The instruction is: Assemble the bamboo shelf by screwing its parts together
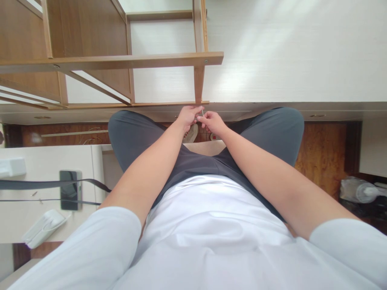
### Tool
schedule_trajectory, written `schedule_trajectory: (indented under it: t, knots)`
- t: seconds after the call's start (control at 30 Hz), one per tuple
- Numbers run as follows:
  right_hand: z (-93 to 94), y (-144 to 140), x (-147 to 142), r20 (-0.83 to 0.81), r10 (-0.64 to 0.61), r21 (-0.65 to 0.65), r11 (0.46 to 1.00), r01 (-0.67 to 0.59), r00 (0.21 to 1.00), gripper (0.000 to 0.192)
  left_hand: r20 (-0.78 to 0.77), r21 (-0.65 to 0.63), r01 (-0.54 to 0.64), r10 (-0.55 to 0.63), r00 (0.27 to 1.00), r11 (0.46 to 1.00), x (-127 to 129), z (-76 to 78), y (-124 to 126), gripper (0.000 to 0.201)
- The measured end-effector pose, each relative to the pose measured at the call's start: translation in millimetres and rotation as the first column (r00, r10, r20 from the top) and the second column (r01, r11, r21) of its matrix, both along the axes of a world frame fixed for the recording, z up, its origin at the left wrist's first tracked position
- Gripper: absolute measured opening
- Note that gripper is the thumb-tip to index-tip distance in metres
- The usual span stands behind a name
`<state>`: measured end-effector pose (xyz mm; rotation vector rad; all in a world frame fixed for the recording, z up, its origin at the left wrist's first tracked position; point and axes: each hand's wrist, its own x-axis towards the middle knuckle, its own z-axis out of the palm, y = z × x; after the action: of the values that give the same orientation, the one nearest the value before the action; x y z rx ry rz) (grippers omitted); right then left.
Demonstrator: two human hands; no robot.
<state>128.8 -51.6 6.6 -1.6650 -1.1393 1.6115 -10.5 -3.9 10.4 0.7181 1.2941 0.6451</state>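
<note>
Close together above my lap, my two hands meet just below the lower right corner of a brown wooden frame (199, 86). A short, thin metal rod (202, 113) stands between their fingertips; its exact kind is too small to tell. My right hand (214, 121) pinches the rod with thumb and fingers. My left hand (188, 116) has its fingers drawn together, the index fingertip by the rod's upper end. What lies inside the left fingers is hidden. The wooden frame rests on the white tabletop (290, 52), its near rail at the table edge.
Wooden panels (90, 32) fill part of the frame to the left. Beside me on the left, a light side table (81, 157) bears a dark phone (69, 189) and a white box-like item (45, 227). Straps (45, 184) cross it. Clear plastic items (363, 191) lie at the right.
</note>
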Motion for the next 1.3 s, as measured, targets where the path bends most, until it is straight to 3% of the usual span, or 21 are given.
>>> schedule_trajectory:
  t: [0.2, 0.43, 0.83, 1.3]
  knots:
    - [3.0, 0, 0, 0.086, 0.004, 0.065, 0.998, -0.01, 0.996, 0.034, -0.007, 0.018, 0.01, -0.01, 1.0, 1.0, 0, -1.4, 0, 0.012]
    - [4.1, 1, 4, 0.077, 0.015, 0.088, 0.996, -0.022, 0.997, 0.024, -0.026, 0.019, 0.022, -0.021, 0.999, 1.0, 1, 1.2, -1, 0.013]
    - [12.7, 1, 5, -0.025, 0.065, 0.057, 0.996, -0.063, 0.998, 0.029, -0.044, 0.006, 0.008, -0.008, 0.999, 1.0, -1, 0.5, 0, 0.015]
    - [10.3, 4, 0, -0.087, 0.017, -0.057, 0.998, -0.022, 0.996, 0.026, -0.004, -0.009, 0.01, -0.01, 1.0, 1.0, 0, -0.7, 1, 0.016]
